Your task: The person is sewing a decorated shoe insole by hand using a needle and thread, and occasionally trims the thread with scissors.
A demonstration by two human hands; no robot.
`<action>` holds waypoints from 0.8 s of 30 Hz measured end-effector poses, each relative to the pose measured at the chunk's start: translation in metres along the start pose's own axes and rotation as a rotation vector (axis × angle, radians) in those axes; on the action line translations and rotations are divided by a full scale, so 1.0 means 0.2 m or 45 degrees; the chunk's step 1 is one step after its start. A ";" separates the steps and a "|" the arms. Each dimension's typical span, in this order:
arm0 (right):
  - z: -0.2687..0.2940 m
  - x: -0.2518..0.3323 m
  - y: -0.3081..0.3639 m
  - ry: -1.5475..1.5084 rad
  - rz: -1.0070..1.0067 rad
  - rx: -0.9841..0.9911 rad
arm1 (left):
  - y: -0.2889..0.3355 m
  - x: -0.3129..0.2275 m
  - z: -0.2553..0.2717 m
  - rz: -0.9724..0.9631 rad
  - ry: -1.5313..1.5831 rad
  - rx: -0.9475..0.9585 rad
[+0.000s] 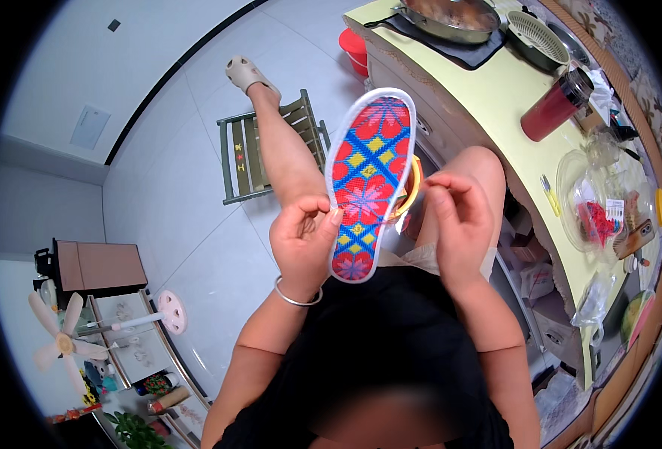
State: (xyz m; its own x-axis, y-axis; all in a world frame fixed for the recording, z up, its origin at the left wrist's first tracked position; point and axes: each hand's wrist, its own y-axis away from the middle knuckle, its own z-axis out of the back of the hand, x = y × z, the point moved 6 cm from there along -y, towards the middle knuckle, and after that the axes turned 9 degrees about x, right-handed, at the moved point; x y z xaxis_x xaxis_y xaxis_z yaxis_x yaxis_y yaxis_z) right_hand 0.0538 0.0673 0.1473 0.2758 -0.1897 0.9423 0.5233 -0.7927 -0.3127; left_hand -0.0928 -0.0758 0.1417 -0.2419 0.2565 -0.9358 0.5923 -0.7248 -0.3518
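An embroidered shoe insole (368,191) with red flowers, blue bands, yellow diamonds and a white edge is held upright in front of my lap. My left hand (303,232) pinches its left edge between thumb and fingers, below the middle. To the right of the insole and apart from it, my right hand (462,221) is raised with thumb and fingertips pressed together. Whatever it may pinch is too small to make out. Behind the insole, a round yellow rim (415,183) shows between my legs, mostly hidden.
On the right, a pale yellow table (488,105) bears a pan (454,19), a green basket (538,37), a dark red flask (555,105), yellow-handled snips (550,196) and a tray of red thread (596,221). A slatted folding stool (241,161) stands under my left leg. A fan (65,340) is at left.
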 end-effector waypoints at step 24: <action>-0.18 -0.39 0.17 -1.412 -0.986 0.085 | 0.08 0.20 -0.19 0.530 0.649 0.387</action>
State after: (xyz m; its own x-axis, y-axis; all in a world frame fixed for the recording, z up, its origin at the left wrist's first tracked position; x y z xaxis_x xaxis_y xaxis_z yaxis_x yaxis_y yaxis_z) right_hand 0.0212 0.0344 0.0683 0.3782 0.8772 0.2957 0.8685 -0.4468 0.2147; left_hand -0.0650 -0.0529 0.0985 0.3895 0.1333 -0.9113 0.2998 -0.9539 -0.0114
